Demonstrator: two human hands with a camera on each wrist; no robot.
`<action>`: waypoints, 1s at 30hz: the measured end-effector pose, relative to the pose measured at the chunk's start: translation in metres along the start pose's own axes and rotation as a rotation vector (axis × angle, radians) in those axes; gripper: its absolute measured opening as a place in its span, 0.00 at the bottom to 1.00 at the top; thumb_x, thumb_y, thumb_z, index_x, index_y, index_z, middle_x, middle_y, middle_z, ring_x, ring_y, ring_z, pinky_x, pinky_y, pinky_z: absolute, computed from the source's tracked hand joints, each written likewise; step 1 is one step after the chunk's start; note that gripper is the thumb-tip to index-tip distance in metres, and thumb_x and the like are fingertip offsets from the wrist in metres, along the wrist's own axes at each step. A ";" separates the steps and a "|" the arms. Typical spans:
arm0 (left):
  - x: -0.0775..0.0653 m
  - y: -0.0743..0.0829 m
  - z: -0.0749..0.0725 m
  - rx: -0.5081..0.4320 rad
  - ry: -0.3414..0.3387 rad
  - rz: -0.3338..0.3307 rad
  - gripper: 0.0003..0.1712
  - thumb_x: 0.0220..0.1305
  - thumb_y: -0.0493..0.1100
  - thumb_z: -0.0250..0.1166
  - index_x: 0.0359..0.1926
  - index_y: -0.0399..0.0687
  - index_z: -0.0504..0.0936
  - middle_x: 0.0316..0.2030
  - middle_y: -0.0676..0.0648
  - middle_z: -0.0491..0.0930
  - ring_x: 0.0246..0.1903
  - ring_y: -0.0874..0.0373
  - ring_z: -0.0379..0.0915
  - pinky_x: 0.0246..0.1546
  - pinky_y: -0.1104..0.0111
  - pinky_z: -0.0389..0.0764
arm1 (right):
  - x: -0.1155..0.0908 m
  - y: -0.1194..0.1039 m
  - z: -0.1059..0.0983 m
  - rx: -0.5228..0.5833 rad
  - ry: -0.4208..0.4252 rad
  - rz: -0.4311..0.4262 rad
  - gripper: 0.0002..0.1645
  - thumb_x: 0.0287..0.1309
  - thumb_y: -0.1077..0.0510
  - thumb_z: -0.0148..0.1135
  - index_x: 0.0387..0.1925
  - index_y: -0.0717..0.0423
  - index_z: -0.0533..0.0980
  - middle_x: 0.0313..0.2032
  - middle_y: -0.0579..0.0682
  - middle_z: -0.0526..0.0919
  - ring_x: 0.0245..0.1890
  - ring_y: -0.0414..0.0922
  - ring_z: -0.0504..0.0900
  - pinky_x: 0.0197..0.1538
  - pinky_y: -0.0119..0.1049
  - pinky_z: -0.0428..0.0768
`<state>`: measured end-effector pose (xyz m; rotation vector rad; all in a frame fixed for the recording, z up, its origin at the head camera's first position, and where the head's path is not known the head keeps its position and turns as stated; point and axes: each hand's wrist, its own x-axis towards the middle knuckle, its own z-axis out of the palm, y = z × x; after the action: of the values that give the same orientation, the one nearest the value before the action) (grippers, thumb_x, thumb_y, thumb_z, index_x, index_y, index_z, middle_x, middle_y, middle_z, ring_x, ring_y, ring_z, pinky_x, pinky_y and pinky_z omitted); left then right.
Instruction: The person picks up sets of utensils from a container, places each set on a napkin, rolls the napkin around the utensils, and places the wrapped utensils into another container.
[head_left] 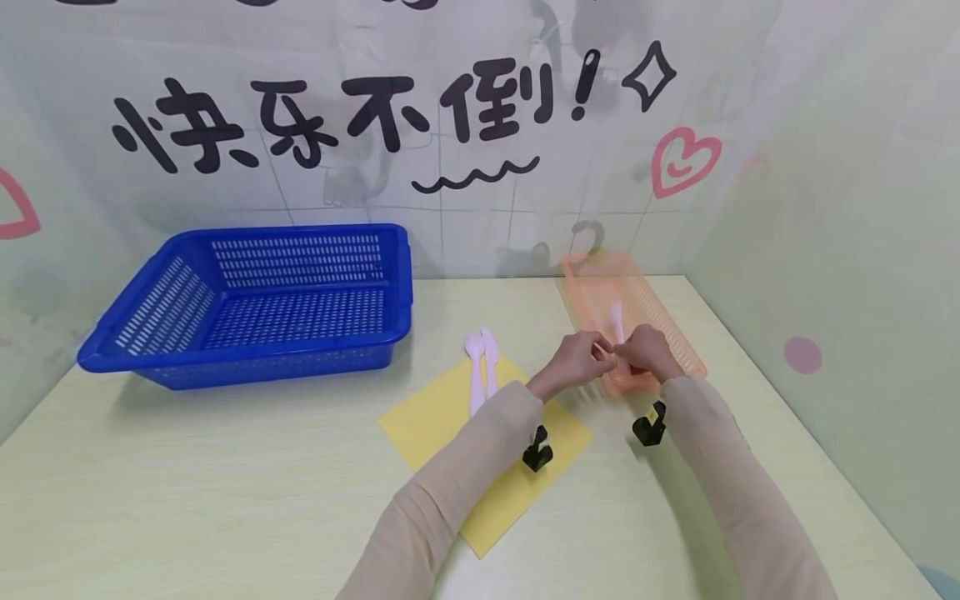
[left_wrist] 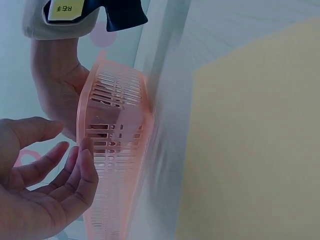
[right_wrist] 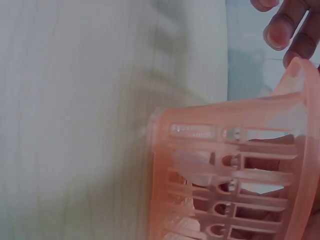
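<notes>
My right hand (head_left: 649, 350) reaches into the orange slotted basket (head_left: 675, 337), its curled fingers around the handle of a pale pink plastic fork (head_left: 617, 317). In the left wrist view, the basket wall (left_wrist: 117, 80) partly hides that hand. My left hand (head_left: 576, 363) is at the basket's near left rim; the left wrist view shows its fingers loosely bent, with nothing gripped and fingertips (left_wrist: 86, 145) right at the rim. A pale pink spoon (head_left: 476, 348) and a second slim pale pink utensil (head_left: 491, 350) lie side by side on a yellow sheet (head_left: 427, 421), beyond my left forearm.
A large blue slotted basket (head_left: 401, 312) stands at the back left of the light wooden table (head_left: 187, 500). Behind the table hangs a printed sheet (head_left: 480, 208); a pale wall (head_left: 840, 250) borders the right side. Black wrist mounts (head_left: 649, 425) hang under both sleeves.
</notes>
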<state>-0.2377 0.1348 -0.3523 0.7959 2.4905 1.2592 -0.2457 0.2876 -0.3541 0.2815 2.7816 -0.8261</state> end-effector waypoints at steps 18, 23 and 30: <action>0.001 -0.002 -0.017 -0.243 0.060 -0.083 0.26 0.61 0.43 0.57 0.57 0.36 0.64 0.41 0.38 0.78 0.33 0.49 0.79 0.29 0.68 0.79 | -0.023 -0.044 -0.011 0.150 0.242 -0.181 0.16 0.58 0.59 0.50 0.38 0.72 0.69 0.31 0.61 0.76 0.19 0.38 0.75 0.23 0.29 0.75; -0.001 -0.003 -0.030 -0.245 0.088 -0.060 0.25 0.62 0.41 0.56 0.57 0.34 0.64 0.42 0.37 0.78 0.30 0.50 0.80 0.30 0.67 0.80 | -0.027 -0.062 -0.007 0.244 0.205 -0.184 0.16 0.58 0.60 0.50 0.40 0.72 0.68 0.33 0.62 0.75 0.19 0.37 0.74 0.25 0.29 0.78; -0.009 -0.009 -0.044 -0.299 0.115 -0.072 0.22 0.61 0.36 0.56 0.56 0.33 0.66 0.42 0.35 0.77 0.30 0.48 0.80 0.33 0.62 0.79 | -0.028 -0.076 0.005 0.332 0.162 -0.200 0.15 0.58 0.62 0.51 0.41 0.72 0.68 0.33 0.61 0.74 0.19 0.36 0.74 0.26 0.31 0.79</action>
<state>-0.2528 0.0962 -0.3337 0.5694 2.3114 1.6404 -0.2369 0.2187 -0.3121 0.1293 2.8429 -1.3747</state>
